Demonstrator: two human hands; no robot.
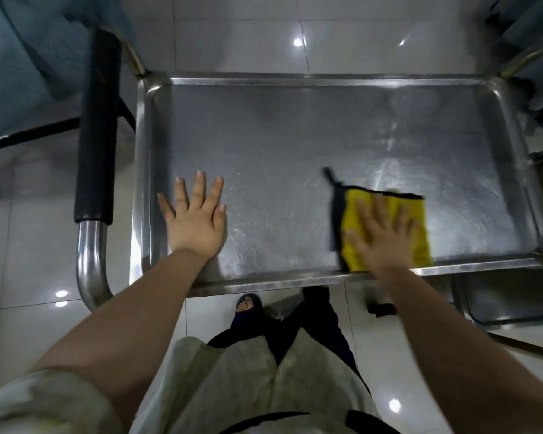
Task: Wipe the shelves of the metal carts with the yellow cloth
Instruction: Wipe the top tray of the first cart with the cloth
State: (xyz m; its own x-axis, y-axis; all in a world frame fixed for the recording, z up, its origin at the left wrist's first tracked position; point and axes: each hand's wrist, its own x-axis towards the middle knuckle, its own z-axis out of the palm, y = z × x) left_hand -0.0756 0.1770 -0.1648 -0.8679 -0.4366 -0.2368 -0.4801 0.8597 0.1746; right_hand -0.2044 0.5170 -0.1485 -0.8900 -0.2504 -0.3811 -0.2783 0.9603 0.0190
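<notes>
Nearest to me: pale garment (232, 371), and one foot (246, 303) in a dark sandal on the tiled floor (248, 32), just short of the cart's near rim (264, 281).

Left hand (198, 220): palm down on the bare metal shelf (295, 136), fingers straight and fanned apart, holding nothing. The heel of the hand sits just inside the near rim. Outboard of the little finger is the shelf's side wall, then the black-sleeved cart handle (96, 136).

Right hand (381, 236): flat on the yellow cloth (420, 242), fingers straight and spread, pressing it onto the shelf. Not curled round it. The hand is blurred, so I can't read finer detail.

The cloth lies under those fingers, by the near rim on the right half of the shelf. Yellow shows past the fingertips and on both sides. A dark edge with a small dark loop (329, 175) sticks out on the thumb side.

Beyond both sets of fingertips: open scuffed steel up to the far rim.

Right of the little finger and lower: a second steel shelf (508, 305).

Far left: blue fabric (19, 57).
</notes>
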